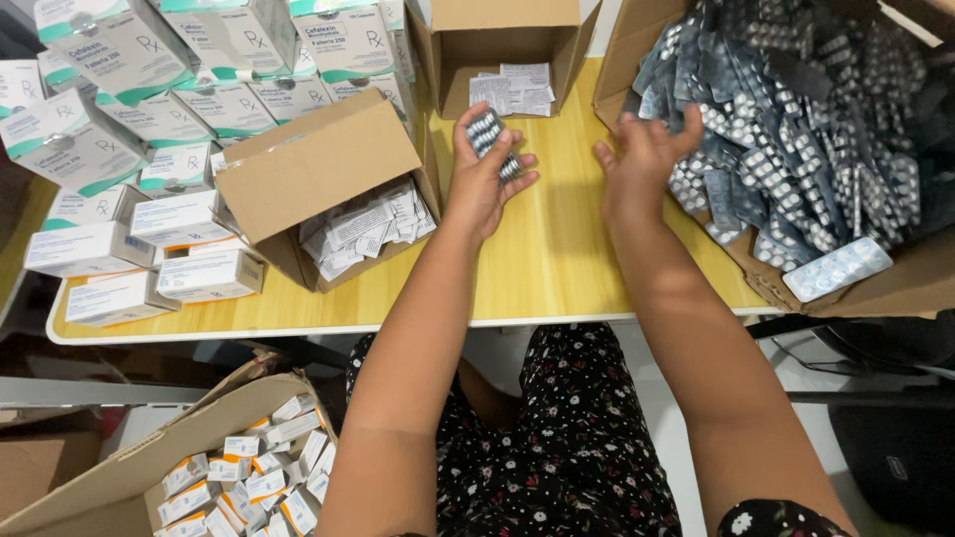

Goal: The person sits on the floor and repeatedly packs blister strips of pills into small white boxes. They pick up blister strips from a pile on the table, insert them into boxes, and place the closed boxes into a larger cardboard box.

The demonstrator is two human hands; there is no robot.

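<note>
My left hand (481, 179) is shut on a small stack of silver blister packs (487, 134), held over the yellow table (557, 249). My right hand (645, 149) hovers with fingers spread at the edge of a large cardboard box (875, 283) heaped with loose blister packs (796, 129); it holds nothing. One blister pack (838, 268) lies on the box's front flap.
A cardboard box of folded paper leaflets (328, 189) stands left of my left hand. Another box with leaflets (507, 50) is behind it. White-and-teal medicine cartons (149, 119) are piled at the left. On the floor, a box (239, 477) holds small packed cartons.
</note>
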